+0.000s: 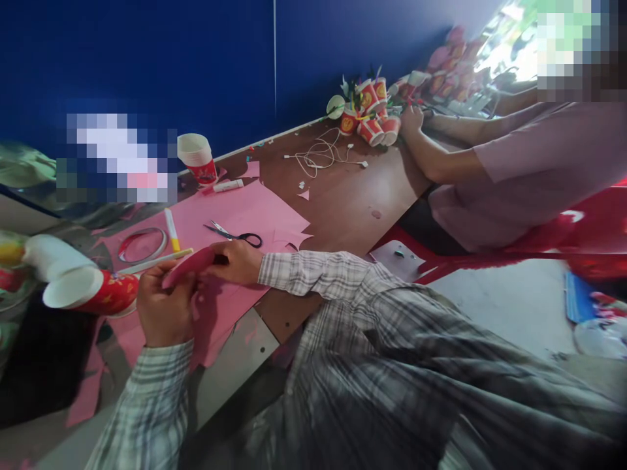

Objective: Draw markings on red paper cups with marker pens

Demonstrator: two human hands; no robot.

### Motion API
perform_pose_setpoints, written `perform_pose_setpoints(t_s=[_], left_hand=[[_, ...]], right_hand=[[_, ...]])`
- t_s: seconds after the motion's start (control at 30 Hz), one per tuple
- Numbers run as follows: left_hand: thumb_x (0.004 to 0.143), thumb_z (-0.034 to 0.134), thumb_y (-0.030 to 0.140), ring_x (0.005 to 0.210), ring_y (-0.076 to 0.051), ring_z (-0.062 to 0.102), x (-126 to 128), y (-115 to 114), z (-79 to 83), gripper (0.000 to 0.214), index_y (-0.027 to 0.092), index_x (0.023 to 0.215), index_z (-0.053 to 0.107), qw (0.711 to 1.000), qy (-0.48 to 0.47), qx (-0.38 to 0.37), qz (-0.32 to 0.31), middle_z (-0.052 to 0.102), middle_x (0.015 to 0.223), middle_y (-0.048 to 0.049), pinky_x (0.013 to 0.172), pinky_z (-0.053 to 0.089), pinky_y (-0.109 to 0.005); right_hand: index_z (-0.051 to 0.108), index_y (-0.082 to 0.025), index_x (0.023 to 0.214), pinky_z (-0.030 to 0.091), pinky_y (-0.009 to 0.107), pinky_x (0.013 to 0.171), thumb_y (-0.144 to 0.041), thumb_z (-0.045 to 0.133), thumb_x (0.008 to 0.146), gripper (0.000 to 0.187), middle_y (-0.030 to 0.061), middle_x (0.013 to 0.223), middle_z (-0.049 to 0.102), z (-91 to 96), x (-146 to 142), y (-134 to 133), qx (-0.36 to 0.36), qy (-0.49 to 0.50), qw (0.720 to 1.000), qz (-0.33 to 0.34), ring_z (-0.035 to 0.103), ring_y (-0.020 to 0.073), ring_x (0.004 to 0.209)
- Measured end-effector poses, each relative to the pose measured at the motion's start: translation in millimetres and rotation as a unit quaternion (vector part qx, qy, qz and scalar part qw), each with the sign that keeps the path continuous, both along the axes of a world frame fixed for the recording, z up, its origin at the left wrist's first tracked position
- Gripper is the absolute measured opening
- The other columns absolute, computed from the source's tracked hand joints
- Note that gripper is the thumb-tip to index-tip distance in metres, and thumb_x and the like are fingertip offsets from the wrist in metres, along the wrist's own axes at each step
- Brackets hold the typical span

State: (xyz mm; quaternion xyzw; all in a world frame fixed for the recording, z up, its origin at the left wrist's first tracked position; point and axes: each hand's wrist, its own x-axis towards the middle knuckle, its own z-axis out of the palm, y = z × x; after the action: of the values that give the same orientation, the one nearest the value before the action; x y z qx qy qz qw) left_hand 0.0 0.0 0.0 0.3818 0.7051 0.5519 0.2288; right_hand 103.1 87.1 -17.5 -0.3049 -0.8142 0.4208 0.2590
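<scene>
Between my two hands is a curved piece of pink paper [192, 262]. My left hand [168, 303] pinches its near left side, and my right hand [238, 261] grips its right end. Both are above a large pink sheet [230, 212] on the table. Scissors with black handles [235, 235] lie on the sheet just beyond my right hand. A yellow-and-white marker [172, 230] and a roll of tape [142, 245] rest past my left hand. Beside that hand a red paper cup [115, 292] lies on its side.
A stack of paper cups [198, 160] stands by the blue wall. A white cable [318, 155] lies coiled on the brown table [353, 196]. Further right, a co-worker's hands [412, 122] are near a cluster of red cups [371, 111]. Pink scraps [251, 170] are scattered around.
</scene>
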Motion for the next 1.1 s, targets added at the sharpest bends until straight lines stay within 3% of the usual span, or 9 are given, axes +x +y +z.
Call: perform_pose_setpoints(t_s=[0.1,0.23,0.43,0.6,0.67,0.83,0.93,1.0,1.1], left_hand=[[0.066,0.052,0.031,0.05,-0.007,0.048,-0.9,-1.1,-1.4,0.033,0.011,0.092,0.052,0.999,0.034,-0.03,-0.004,0.055,0.066,-0.0019,0.048,0.037,-0.022],[0.067,0.051,0.036,0.051,-0.008,0.048,-4.2,-3.6,-5.2,0.032,0.012,0.088,0.055,0.996,0.068,-0.06,-0.003,0.053,0.061,-0.001,0.05,0.038,-0.024],[0.068,0.049,0.025,0.061,-0.009,0.051,-3.2,-6.5,-2.3,0.022,0.012,0.085,0.056,0.979,0.203,-0.002,0.011,0.052,0.064,-0.001,0.061,0.04,-0.027],[0.071,0.047,0.029,0.056,-0.009,0.05,-0.8,-7.4,-0.3,0.028,0.012,0.092,0.054,0.985,0.17,0.0,-0.014,0.052,0.062,-0.001,0.059,0.04,-0.026],[0.071,0.047,0.031,0.053,-0.008,0.049,-0.1,-7.5,0.9,0.025,0.012,0.085,0.055,0.987,0.162,0.0,-0.016,0.052,0.06,-0.0007,0.056,0.039,-0.025],[0.07,0.044,0.027,0.045,-0.007,0.045,-1.8,-5.4,1.8,0.017,0.012,0.072,0.053,0.995,0.089,-0.033,0.001,0.048,0.052,0.0014,0.045,0.035,-0.022],[0.069,0.045,0.031,0.044,-0.007,0.044,-2.4,-4.8,0.7,0.019,0.013,0.07,0.052,0.996,0.057,-0.059,-0.028,0.047,0.051,0.0013,0.043,0.034,-0.022],[0.07,0.045,0.035,0.046,-0.008,0.045,-2.6,-6.6,0.8,0.023,0.014,0.075,0.052,0.995,0.068,-0.061,-0.039,0.048,0.054,0.0005,0.045,0.035,-0.023],[0.07,0.045,0.036,0.057,-0.01,0.047,-10.7,-13.7,1.2,0.032,0.015,0.092,0.053,0.988,0.154,-0.028,0.013,0.051,0.07,-0.0029,0.053,0.038,-0.026]], right_hand=[[0.065,-0.01,0.081,0.034,0.014,0.059,-0.014,0.06,0.074,0.01,0.0002,0.068,0.061,-0.7,-1.5,-0.2,-0.019,-0.001,1.0,-0.022,0.051,0.0045,0.061],[0.065,-0.009,0.074,0.03,0.015,0.055,-0.017,0.063,0.072,0.009,-0.0017,0.059,0.056,1.4,-0.6,1.8,-0.003,-0.007,0.999,-0.053,0.047,0.0038,0.055],[0.063,-0.008,0.086,0.038,0.015,0.065,-0.006,0.063,0.068,0.018,0.0022,0.08,0.062,-2.2,-1.0,2.7,0.004,0.084,0.996,-0.017,0.053,0.0047,0.067],[0.063,-0.008,0.079,0.035,0.016,0.06,-0.015,0.062,0.073,0.01,0.0002,0.066,0.056,-5.1,-2.4,5.5,-0.026,0.062,0.995,-0.07,0.047,0.0044,0.059],[0.062,-0.007,0.08,0.035,0.016,0.058,-0.014,0.061,0.074,0.01,0.0002,0.066,0.055,-3.8,-1.2,5.7,-0.043,0.066,0.996,-0.052,0.045,0.0039,0.058],[0.057,-0.008,0.101,0.039,0.015,0.061,-0.018,0.068,0.068,0.036,0.0035,0.085,0.057,-1.2,2.7,3.3,-0.041,0.128,0.991,0.014,0.044,0.0034,0.062],[0.06,-0.01,0.093,0.04,0.015,0.065,-0.013,0.06,0.073,0.021,0.002,0.079,0.058,-6.6,0.1,6.1,-0.053,0.123,0.991,-0.019,0.049,0.0048,0.066],[0.061,-0.008,0.086,0.039,0.015,0.064,-0.008,0.056,0.073,0.015,0.0008,0.072,0.058,-11.4,-3.1,11.3,-0.084,0.122,0.988,-0.046,0.049,0.0049,0.065],[0.058,-0.006,0.089,0.037,0.014,0.06,-0.006,0.054,0.072,0.018,-0.0013,0.065,0.053,-13.7,-6.1,19.6,-0.134,0.154,0.976,-0.075,0.046,0.0039,0.059]])
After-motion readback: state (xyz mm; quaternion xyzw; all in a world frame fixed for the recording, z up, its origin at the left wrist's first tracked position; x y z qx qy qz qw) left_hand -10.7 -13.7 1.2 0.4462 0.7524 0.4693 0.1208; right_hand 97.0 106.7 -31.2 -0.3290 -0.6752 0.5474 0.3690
